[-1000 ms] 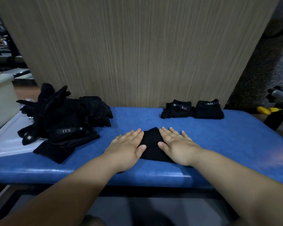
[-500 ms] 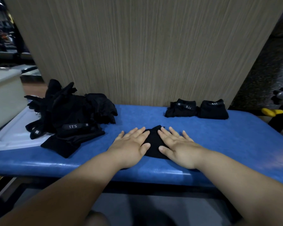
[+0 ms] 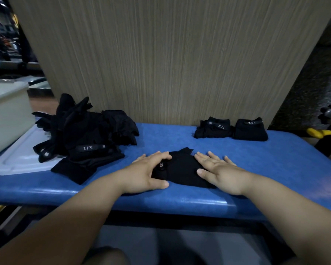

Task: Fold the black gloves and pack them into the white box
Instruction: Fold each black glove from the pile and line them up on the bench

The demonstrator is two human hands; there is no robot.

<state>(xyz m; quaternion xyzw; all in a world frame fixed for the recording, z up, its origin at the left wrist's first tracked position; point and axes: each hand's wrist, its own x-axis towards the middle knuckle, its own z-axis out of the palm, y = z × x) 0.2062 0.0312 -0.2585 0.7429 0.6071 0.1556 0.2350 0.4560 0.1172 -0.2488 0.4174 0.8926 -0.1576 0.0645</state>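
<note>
Ref = blue padded bench (image 3: 275, 169). Half-folded black glove (image 3: 182, 171) lies on bench near its front edge, approx mid-length, white 5.11 tab showing at its L side. L hand (image 3: 147, 175) has fingers bent over glove's L end w/ thumb at the near edge, gripping it. R hand (image 3: 218, 171) lies flat on glove's R part, fingers straight & spread, pressing down. Heap of unfolded black gloves (image 3: 84, 134) sits at bench's L end, partly on a white tray (image 3: 17, 163). Two folded gloves (image 3: 214, 131) sit side by side at bench's far R edge, close to wood-grain panel (image 3: 170, 64) behind bench. White box (image 3: 6, 115) stands off bench's L end, partly out of frame.
</note>
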